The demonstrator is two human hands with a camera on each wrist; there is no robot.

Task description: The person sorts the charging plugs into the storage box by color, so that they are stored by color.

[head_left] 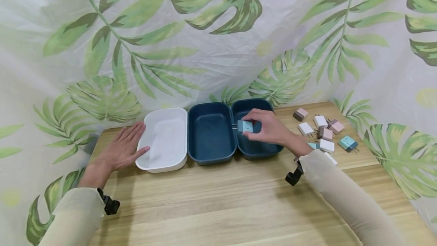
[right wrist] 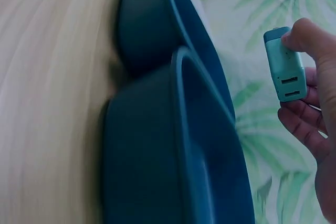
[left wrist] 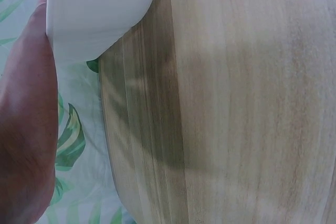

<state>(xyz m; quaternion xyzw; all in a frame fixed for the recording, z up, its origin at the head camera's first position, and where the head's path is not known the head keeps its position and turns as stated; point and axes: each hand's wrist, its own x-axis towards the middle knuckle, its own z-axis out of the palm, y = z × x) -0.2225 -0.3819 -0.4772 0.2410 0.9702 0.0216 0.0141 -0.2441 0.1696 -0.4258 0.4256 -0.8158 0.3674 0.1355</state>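
Observation:
My right hand (head_left: 268, 127) pinches a teal charger (head_left: 245, 126) between thumb and fingers above the right-hand dark blue bin (head_left: 257, 151), its metal prongs pointing left. In the right wrist view the charger (right wrist: 285, 66) shows two USB slots, and the hand (right wrist: 320, 87) holds it above bin level. My left hand (head_left: 123, 149) lies with straight fingers against the left side of the white bin (head_left: 164, 139), thumb over its rim. In the left wrist view only part of that hand (left wrist: 29, 114) shows beside the white bin (left wrist: 100, 14).
A second dark blue bin (head_left: 211, 134) stands between the white bin and the right-hand one. Several white, pink-brown and teal chargers (head_left: 326, 145) lie in a loose group at the right of the wooden table (head_left: 205, 204). A leaf-patterned cloth (head_left: 218, 63) hangs behind the table.

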